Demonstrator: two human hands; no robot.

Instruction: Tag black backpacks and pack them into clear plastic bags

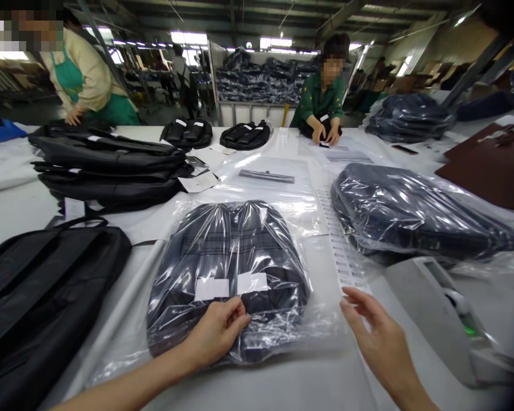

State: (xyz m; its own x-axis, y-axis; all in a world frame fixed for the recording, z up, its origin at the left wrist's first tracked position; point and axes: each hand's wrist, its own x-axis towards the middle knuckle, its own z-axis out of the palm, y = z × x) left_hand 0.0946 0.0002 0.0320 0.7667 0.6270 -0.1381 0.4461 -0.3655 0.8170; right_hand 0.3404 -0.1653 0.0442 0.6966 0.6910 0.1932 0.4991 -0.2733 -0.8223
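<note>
A black backpack inside a clear plastic bag [274, 257] lies flat in front of me, with two white tags showing through the film. My left hand [223, 331] rests on its near part, thumb and fingertips pinched together on the plastic. To the right, my right hand [379, 342] hovers over the table with thumb and forefinger slightly apart. Its fingertips are at the near end of a strip of printed labels [336, 245], and I see nothing between them. Beyond the bagged backpack lies a flat clear plastic bag [282, 165] with a printed box.
An unbagged black backpack [51, 279] lies at left, below a backpack stack [111, 165]. At right are bagged backpacks [402, 211], a grey dispenser-like device [432, 319] and a brown bag [492, 160]. Across the table, a person in green [325, 103] handles a dark item; another person [89, 80] stands left.
</note>
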